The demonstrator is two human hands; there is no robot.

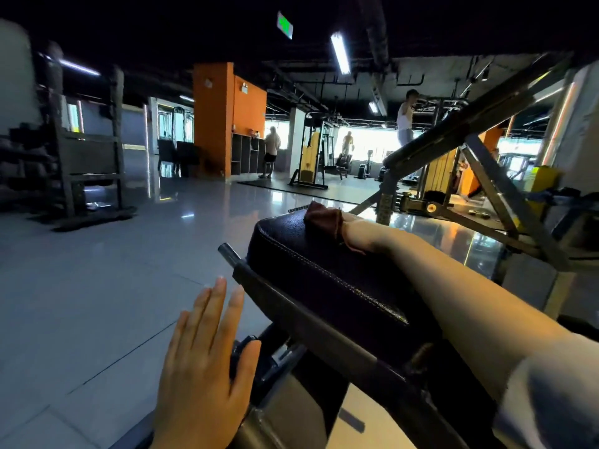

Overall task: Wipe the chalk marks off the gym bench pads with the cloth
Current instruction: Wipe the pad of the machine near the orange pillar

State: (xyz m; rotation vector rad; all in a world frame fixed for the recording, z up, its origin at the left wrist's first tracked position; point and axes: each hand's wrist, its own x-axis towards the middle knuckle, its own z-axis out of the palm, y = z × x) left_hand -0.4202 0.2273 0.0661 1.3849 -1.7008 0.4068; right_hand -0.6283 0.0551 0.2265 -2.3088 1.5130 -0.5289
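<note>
While the cloth (325, 218) sits at the pad's (311, 264) far end, I see my right hand (356, 234) on it, its grip hidden under the cloth; my left hand (204, 361) hangs flat-fingered beside the frame (291, 315), over the floor (97, 286).

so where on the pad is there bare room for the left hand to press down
The near stretch of the pad, between the stitched edge and the right forearm, is bare. The far end is crowded: the right hand holds the cloth there. The left hand hovers open beside the frame.
</note>
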